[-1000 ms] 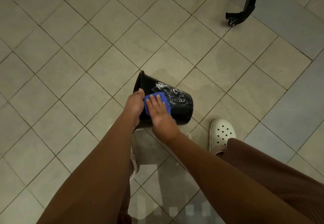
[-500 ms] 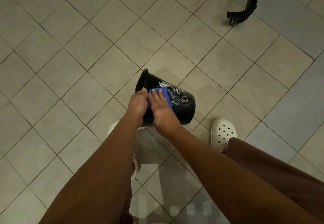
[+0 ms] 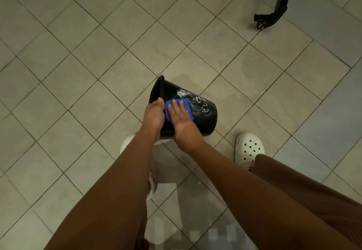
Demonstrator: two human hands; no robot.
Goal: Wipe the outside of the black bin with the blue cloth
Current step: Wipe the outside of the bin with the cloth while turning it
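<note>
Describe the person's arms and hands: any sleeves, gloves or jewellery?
The left hand and right hand wear no gloves or rings. The left arm and right arm are bare to the frame edge: no sleeves, watch or bracelet show.

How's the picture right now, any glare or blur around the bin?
Head view: dim, even light; black bin and blue cloth are sharp, no motion blur; white streaks on the bin read clearly; pale blocky reflections on the glossy floor near the bottom edge.
</note>
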